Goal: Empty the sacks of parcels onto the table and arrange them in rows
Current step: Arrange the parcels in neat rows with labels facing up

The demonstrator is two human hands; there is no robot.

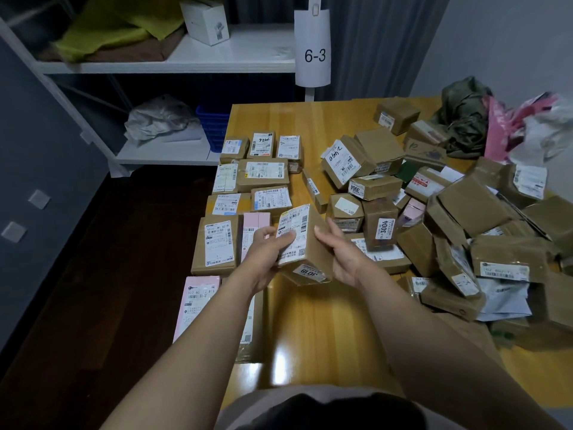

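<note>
I hold a brown cardboard parcel (305, 243) with a white shipping label, tilted above the wooden table (322, 321). My left hand (268, 252) grips its left side, thumb on the label. My right hand (339, 252) lies against its right side with straight fingers. Left of it, several labelled parcels lie flat in rows (248, 193), among them a pink one (255, 231). To the right a loose heap of brown parcels (449, 218) covers the table. Empty sacks (465, 119), one green, others pink and white, are crumpled at the far right.
A white shelf unit (186, 63) stands behind the table, bearing a white box (206, 20), yellow-green cloth and a "6-3" sign (313, 54). A blue basket (212, 125) sits on its lower shelf. Dark floor lies left of the table.
</note>
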